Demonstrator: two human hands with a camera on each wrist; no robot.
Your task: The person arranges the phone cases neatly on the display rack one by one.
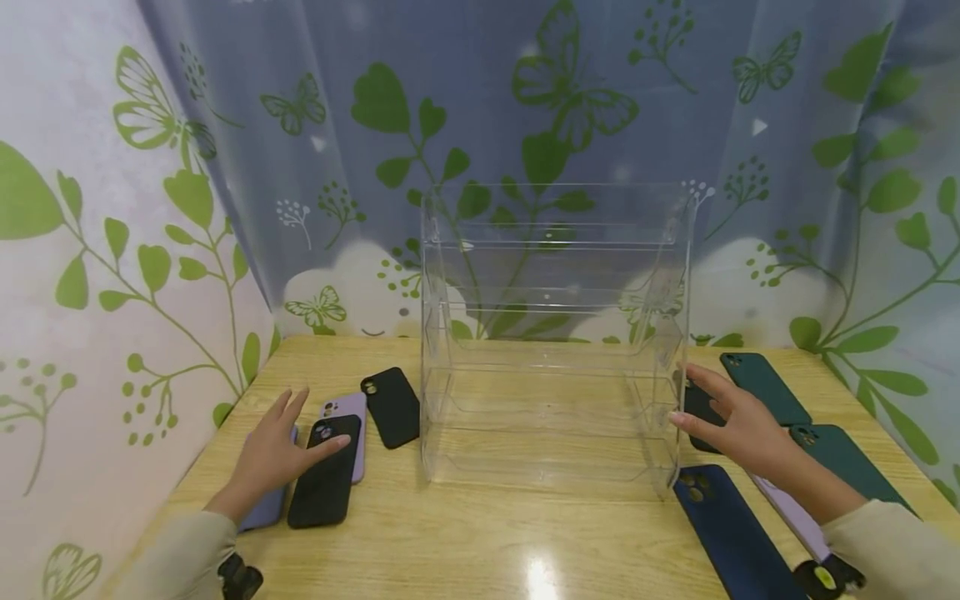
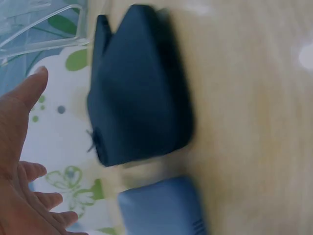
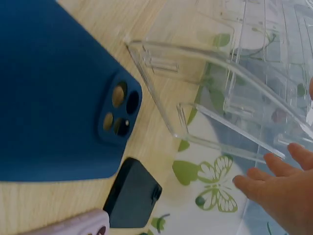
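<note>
My left hand [image 1: 273, 450] hovers with spread, relaxed fingers over a cluster of phone cases at the left. Nearest to it are a black phone case [image 1: 321, 487], a lilac one [image 1: 359, 454] partly beneath that, and a bluish-purple one [image 1: 264, 510] mostly hidden by the hand. My right hand [image 1: 742, 425], fingers extended and holding nothing, is beside the right side panel of a clear acrylic tiered rack [image 1: 551, 369]. Whether its fingertips touch the panel I cannot tell. Close to this hand lie a navy phone case [image 1: 735, 529] and a dark one [image 1: 699, 408].
Another black case [image 1: 393, 410] lies left of the rack. Two green cases [image 1: 767, 390] and a lilac case [image 1: 791, 517] lie at the right, partly behind my forearm. A patterned curtain [image 1: 480, 108] hangs behind the wooden table [image 1: 480, 542].
</note>
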